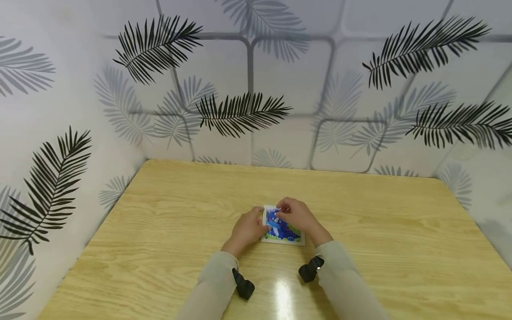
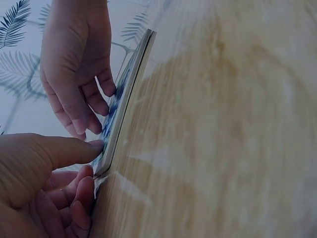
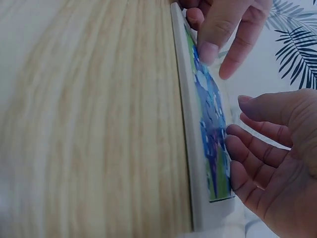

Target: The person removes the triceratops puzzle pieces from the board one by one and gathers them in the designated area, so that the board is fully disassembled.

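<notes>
A small flat picture board (image 1: 282,233) with a pale frame and a blue, dinosaur-like figure lies on the wooden table. My left hand (image 1: 246,229) holds its left edge, thumb (image 2: 81,151) on top and the other fingers curled at the side in the left wrist view. Over the upper right part of the board is my right hand (image 1: 298,215). Seen from the right wrist, the right hand (image 3: 277,163) has loosely bent fingers at the board's far edge, with the thumb apart from them. Both hands cover parts of the picture.
The wooden table (image 1: 160,231) spreads around the board on all sides. Behind it stands a wall (image 1: 280,80) with a leaf pattern. Each wrist carries a small black camera (image 1: 244,286) over a light sleeve.
</notes>
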`<state>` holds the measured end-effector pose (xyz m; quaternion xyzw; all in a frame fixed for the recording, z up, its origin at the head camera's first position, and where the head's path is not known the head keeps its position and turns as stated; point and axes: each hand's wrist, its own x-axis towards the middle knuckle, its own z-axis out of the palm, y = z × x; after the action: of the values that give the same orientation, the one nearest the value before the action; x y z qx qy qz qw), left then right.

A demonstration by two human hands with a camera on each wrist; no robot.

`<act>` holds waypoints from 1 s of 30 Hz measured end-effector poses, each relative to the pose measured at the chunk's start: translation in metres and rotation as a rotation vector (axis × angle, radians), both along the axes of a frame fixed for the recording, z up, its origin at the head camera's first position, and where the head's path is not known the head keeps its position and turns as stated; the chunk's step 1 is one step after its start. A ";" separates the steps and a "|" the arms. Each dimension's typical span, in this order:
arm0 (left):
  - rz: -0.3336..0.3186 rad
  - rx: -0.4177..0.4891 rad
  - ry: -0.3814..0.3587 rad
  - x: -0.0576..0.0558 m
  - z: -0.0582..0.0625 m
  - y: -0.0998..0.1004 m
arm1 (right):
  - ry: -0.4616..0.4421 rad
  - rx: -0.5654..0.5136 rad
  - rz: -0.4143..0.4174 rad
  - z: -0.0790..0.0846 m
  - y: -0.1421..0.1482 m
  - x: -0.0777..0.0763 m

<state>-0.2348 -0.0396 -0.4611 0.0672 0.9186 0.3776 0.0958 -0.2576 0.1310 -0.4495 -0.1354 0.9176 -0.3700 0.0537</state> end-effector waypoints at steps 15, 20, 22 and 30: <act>-0.045 -0.030 -0.004 -0.001 0.000 -0.005 | 0.004 0.061 0.014 -0.014 -0.005 -0.008; -0.066 -0.055 0.007 -0.002 0.001 -0.007 | -0.007 0.084 0.011 -0.013 -0.009 -0.008; -0.074 -0.061 0.005 -0.002 0.001 -0.008 | -0.024 0.093 0.012 -0.012 -0.011 -0.008; -0.113 -0.058 0.001 -0.003 0.000 -0.008 | -0.107 0.099 0.009 -0.007 -0.011 -0.009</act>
<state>-0.2380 -0.0480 -0.4612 0.1165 0.9240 0.3446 0.1182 -0.2664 0.1200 -0.4566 -0.1165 0.9300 -0.3304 0.1110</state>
